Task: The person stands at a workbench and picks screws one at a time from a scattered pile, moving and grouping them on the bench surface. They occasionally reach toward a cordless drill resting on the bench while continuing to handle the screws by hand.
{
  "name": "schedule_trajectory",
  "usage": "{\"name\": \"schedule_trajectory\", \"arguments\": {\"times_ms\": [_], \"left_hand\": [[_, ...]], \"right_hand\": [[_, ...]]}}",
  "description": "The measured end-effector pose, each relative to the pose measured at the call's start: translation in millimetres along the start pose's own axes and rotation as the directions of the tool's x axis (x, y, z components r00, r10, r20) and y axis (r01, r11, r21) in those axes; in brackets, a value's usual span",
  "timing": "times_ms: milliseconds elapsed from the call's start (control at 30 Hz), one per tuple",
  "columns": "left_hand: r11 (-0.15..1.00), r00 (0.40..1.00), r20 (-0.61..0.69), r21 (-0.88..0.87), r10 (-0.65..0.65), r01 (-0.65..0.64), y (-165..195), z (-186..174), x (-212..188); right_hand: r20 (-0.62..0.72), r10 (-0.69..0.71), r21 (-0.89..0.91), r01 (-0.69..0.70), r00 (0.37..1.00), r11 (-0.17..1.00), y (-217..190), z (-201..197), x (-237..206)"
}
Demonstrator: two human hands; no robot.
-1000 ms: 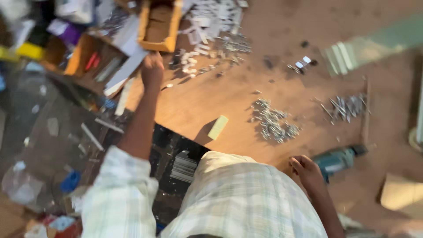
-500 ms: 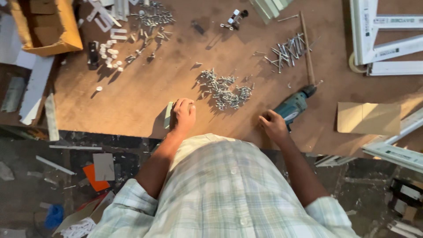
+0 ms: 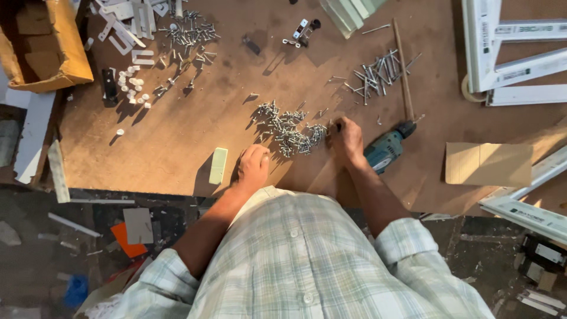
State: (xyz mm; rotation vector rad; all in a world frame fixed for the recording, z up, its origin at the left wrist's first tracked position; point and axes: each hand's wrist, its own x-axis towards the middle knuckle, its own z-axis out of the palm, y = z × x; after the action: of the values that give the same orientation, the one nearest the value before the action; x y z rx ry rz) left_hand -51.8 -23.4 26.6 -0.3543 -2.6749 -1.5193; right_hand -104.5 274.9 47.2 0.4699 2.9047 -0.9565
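Note:
I look down over my checked shirt at a brown board table. My left hand rests knuckles-up on the board, fingers curled, at the near edge of a heap of small silver screws. A pale green block stands just left of it. My right hand sits at the right end of the same heap, fingertips pinched among the screws; whether it holds one I cannot tell. A teal power drill lies right beside that hand.
Longer screws lie in a second heap beside a thin rod. White window-frame profiles fill the top right. A cardboard box, white brackets with screws and a cardboard piece surround the work area. Scraps litter the floor.
My left hand came back from the far box to the table's near edge by the green block. My right hand moved left from the drill to the screw heap. The view steadied.

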Motion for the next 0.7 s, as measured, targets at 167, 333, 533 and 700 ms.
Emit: {"name": "schedule_trajectory", "arguments": {"times_ms": [167, 333, 533, 700], "left_hand": [[0.997, 0.995, -0.086, 0.046, -0.05, 0.054, -29.5, -15.4, 45.6], [0.992, 0.985, -0.154, 0.087, -0.077, 0.091, -60.4, -22.7, 115.2], [0.949, 0.998, -0.015, 0.308, 0.068, -0.06, -66.5, -8.9, 180.9], [0.934, 0.995, 0.083, 0.35, 0.047, -0.073, -77.6, 0.1, 208.1]], "right_hand": [[0.093, -0.021, -0.089, 0.029, 0.995, 0.996, -1.4, 5.3, 36.4], [0.249, 0.191, 0.246, -0.253, 0.95, 0.936, 0.9, 5.2, 53.7], [0.54, 0.186, 0.756, -0.57, 0.821, 0.321, 8.1, -0.3, 68.2], [0.292, 0.075, 0.451, -0.207, 0.953, 0.868, 0.9, -6.9, 89.2]]}}
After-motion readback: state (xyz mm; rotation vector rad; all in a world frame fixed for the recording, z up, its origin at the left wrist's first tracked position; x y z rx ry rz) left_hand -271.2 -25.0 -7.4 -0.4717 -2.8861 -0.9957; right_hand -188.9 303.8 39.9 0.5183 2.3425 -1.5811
